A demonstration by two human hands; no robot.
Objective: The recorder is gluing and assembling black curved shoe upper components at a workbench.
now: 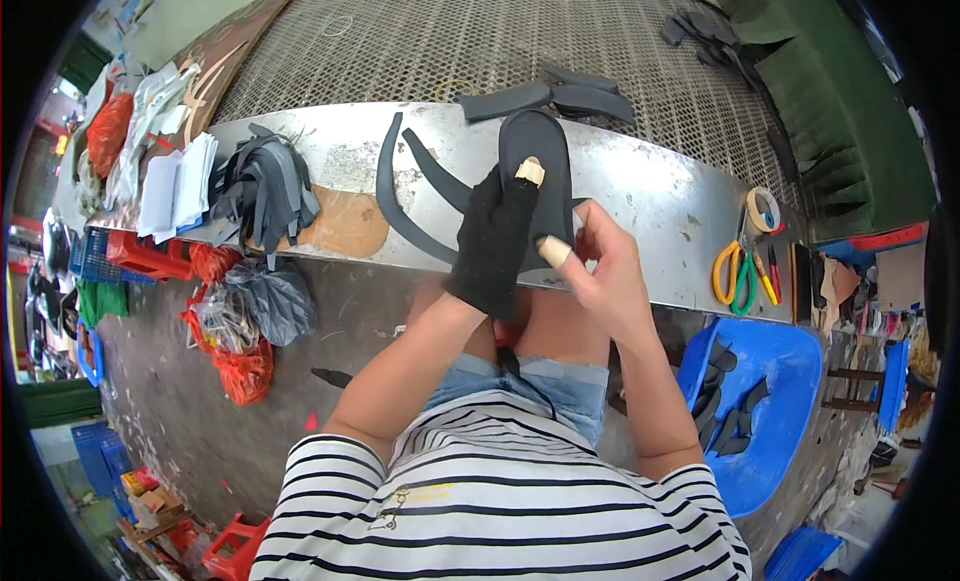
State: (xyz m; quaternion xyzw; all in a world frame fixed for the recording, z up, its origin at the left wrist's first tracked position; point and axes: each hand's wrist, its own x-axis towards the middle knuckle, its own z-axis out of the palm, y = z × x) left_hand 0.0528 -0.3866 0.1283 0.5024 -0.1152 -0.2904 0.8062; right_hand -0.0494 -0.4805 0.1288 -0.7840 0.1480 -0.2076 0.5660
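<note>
A black shoe sole (533, 136) is held upright over the metal table edge in front of me. My left hand (490, 246), in a black glove with its thumb tip taped, is closed around the sole, thumb pressed on its face. My right hand (605, 271), bare with a taped thumb, pinches the sole's lower right edge; its fingertips are partly hidden behind it. Two curved dark strips (388, 186) lie on the table left of the sole, their near ends close to my left hand. Beyond the sole lie several dark curved pieces (590, 96).
At left on the table (340, 146) are a bundle of dark strips (260, 181) and white papers (175, 191). Scissors (727, 276) and a tape roll (763, 209) are at right. A blue tub (790, 381) with black pieces stands below. Mesh (390, 41) stretches beyond the table.
</note>
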